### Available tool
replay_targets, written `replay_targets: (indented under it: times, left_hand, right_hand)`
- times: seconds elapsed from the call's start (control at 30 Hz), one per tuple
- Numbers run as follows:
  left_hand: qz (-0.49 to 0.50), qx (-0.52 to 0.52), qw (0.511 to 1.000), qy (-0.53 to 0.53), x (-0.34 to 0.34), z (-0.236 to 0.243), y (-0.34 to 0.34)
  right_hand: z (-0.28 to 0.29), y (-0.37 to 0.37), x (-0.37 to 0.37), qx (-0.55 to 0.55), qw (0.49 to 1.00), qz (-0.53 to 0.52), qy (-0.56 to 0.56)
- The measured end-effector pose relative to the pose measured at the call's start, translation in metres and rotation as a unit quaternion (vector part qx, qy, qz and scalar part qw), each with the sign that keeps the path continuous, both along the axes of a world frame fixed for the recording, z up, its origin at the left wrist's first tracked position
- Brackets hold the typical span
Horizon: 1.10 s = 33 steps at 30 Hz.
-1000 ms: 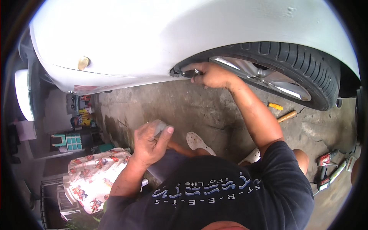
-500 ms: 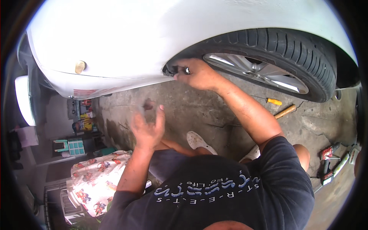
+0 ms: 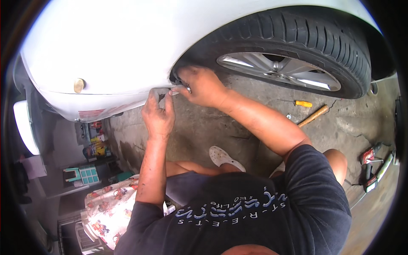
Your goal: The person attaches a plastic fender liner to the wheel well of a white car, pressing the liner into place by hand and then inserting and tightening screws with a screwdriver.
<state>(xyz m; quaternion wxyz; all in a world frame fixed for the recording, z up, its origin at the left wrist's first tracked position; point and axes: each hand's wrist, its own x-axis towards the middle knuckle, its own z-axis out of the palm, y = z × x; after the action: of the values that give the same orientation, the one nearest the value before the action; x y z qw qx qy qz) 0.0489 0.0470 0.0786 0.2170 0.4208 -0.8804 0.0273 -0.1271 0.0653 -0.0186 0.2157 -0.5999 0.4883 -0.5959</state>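
The white car body panel (image 3: 127, 55) spans the top of the view, curving into the wheel arch. My right hand (image 3: 206, 87) is at the arch's lower front corner, its fingers curled and partly hidden in the dark gap behind the panel edge. A small shiny metal piece shows among those fingers; whether it is a ring or a part I cannot tell. My left hand (image 3: 159, 114) pinches at the panel's lower edge, thumb and fingertips together, touching or nearly touching the right hand. What it grips is too small to make out. The tire (image 3: 297, 36) and silver alloy wheel (image 3: 276, 68) stand to the right.
A yellow-handled screwdriver (image 3: 303, 103) and a wooden handle (image 3: 314, 115) lie on the concrete floor (image 3: 255, 102) below the wheel. A red and black power tool (image 3: 369, 155) lies at far right. A patterned cloth cover (image 3: 108, 208) and a teal plastic stand (image 3: 88, 174) are at left.
My left hand has risen from open air below the car to the panel's lower edge, its fingers closing there. My right hand stays at the arch corner. The view has shifted slightly.
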Motion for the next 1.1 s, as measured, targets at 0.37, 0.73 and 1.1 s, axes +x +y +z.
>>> replay_targets:
  times: [0.37,0.73,1.1]
  left_hand:
    - [0.019,-0.100,0.995,0.006,-0.007,-0.010,0.002]
    - [0.023,-0.113,0.993,0.035,-0.014,-0.011,-0.002]
    - [0.000,-0.114,0.991,0.063,-0.017,-0.016,-0.007]
  right_hand:
    - [0.000,-0.009,-0.017,0.019,0.992,0.042,0.116]
    - [-0.002,-0.015,-0.020,0.019,0.989,0.051,0.141]
    - [-0.025,0.007,0.022,-0.038,0.997,-0.069,0.023]
